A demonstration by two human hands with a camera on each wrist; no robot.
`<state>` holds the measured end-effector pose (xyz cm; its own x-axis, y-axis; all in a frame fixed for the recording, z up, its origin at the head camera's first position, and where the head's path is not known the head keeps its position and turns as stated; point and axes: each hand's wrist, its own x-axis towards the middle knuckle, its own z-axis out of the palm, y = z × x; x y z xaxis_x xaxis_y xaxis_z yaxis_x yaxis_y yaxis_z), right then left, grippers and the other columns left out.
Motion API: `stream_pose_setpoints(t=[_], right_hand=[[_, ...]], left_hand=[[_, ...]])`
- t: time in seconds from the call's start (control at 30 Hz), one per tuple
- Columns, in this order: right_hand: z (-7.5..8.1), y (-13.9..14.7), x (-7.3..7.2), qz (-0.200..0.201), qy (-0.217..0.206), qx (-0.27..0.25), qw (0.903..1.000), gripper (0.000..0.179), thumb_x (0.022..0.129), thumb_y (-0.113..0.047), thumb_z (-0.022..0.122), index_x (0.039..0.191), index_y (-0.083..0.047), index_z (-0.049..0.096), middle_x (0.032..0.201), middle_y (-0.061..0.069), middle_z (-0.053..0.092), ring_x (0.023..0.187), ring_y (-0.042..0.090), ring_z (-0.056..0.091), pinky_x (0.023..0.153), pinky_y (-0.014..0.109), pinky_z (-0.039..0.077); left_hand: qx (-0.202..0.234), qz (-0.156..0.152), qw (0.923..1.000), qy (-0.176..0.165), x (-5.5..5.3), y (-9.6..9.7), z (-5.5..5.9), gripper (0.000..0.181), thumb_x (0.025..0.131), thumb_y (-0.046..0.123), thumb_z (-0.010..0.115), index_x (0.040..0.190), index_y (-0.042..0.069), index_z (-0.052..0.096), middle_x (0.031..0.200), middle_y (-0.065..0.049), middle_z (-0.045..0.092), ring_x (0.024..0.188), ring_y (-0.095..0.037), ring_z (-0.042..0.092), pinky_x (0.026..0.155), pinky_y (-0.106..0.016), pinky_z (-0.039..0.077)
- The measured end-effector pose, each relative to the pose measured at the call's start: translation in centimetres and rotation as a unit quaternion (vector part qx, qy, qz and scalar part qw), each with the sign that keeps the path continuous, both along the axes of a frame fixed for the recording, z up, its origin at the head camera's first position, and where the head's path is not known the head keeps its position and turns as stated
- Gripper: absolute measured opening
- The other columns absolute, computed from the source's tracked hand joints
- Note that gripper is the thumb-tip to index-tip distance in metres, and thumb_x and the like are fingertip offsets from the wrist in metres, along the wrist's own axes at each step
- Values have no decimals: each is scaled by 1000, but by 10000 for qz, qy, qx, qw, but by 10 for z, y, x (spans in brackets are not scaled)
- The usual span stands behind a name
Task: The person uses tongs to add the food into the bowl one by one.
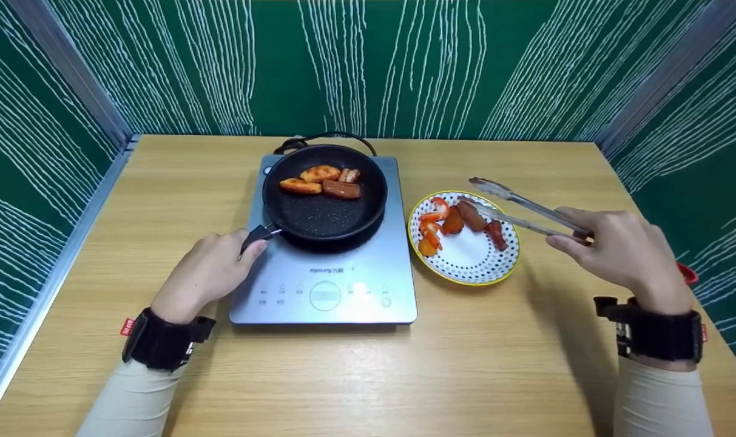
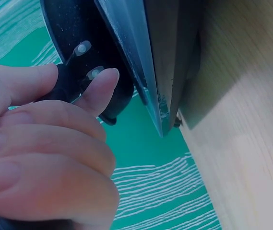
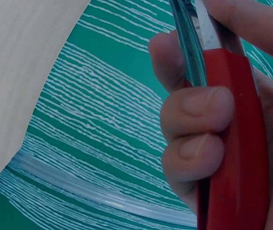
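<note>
Left hand point(image 1: 213, 267): fingers curled round the black handle point(image 1: 256, 238) of the frying pan point(image 1: 325, 215). The pan lies ahead and to the right of these fingers, over the Joyoung induction cooktop point(image 1: 368, 267); whether its base fully contacts the surface cannot be told. A grip at the handle presumably steadies the pan and keeps the fingers off heated metal. Potato wedges point(image 1: 301, 186) and a sausage piece point(image 1: 341, 189) lie toward the far side of the pan, beyond the left fingertips.

Right hand point(image 1: 622, 249): fingers wrapped round the red grip point(image 3: 237, 134) of the metal tongs point(image 1: 543, 210). The tong arms stand apart and point left from the fingers. One tip is at a brown sausage point(image 1: 471, 217) on the dotted plate point(image 1: 465, 267); contact is not clear. The other tip lies beyond the plate's far rim. The long arms likely serve to keep the fingers clear of the food.

The plate lies left of the right fingers, just beside the cooktop, probably for a short reach between both. Shrimp point(image 1: 431, 233) occupy its far-left side from those fingers.
</note>
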<state>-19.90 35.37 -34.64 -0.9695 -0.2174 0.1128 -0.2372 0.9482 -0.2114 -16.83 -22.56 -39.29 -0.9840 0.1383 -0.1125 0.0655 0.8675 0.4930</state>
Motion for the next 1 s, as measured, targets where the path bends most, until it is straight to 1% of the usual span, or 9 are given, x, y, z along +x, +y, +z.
stream_pose_setpoints(t=[0.2,0.43,0.6,0.7,0.77,0.83,0.9,1.0], right_hand=[[1,8,1,-62,-142,-4,9999,59,96,-49,79,140,-11,70,79,5,67,71,24,53,56,35,37],[-3,6,-2,-61,-427,186,9989,61,97,-51,76,140,-9,69,74,3,62,70,24,52,56,36,37],[-7,-2,-6,96,-673,189,9975,50,100,-43,75,135,-8,71,73,3,59,68,24,51,55,35,37],[-10,-5,-7,87,-738,227,9970,47,100,-39,75,134,-6,70,77,6,62,70,26,52,57,36,38],[-11,-6,-8,16,-784,266,9966,52,100,-41,75,135,-3,69,83,11,67,73,28,54,59,38,39],[-13,-8,-9,-43,-813,352,9961,55,100,-43,74,136,-2,68,87,12,69,75,28,55,61,38,40],[-15,-10,-10,-78,-852,412,9955,57,100,-45,74,137,-2,68,86,12,70,75,29,56,62,38,41],[-17,-14,-11,-103,-911,508,9945,58,101,-46,73,138,-2,67,81,8,66,75,29,55,63,39,40]], left_hand=[[-2,0,10000,-37,0,0,0,36,114,42,49,102,10,59,76,-5,44,65,-24,49,58,-36,37],[-16,2,10000,-61,1,0,1,35,114,40,50,103,9,60,75,-6,44,65,-25,50,58,-36,36],[-17,-66,9999,114,1,0,1,34,113,38,51,100,8,60,73,-4,43,63,-24,49,57,-35,35],[-29,-103,9998,193,1,0,0,35,114,38,51,99,8,60,73,-3,42,62,-23,48,56,-35,35],[-17,-85,9999,146,1,0,0,34,114,38,51,99,8,59,73,-3,42,61,-23,48,56,-34,35],[-6,-66,9999,78,1,0,0,35,114,39,50,101,9,59,74,-4,43,62,-23,48,56,-34,36],[2,-51,10000,14,1,0,0,35,114,40,49,102,9,59,75,-4,43,62,-23,48,56,-34,36],[25,-32,10000,-42,1,0,0,35,114,41,49,103,9,59,75,-4,44,63,-23,49,57,-35,37]])
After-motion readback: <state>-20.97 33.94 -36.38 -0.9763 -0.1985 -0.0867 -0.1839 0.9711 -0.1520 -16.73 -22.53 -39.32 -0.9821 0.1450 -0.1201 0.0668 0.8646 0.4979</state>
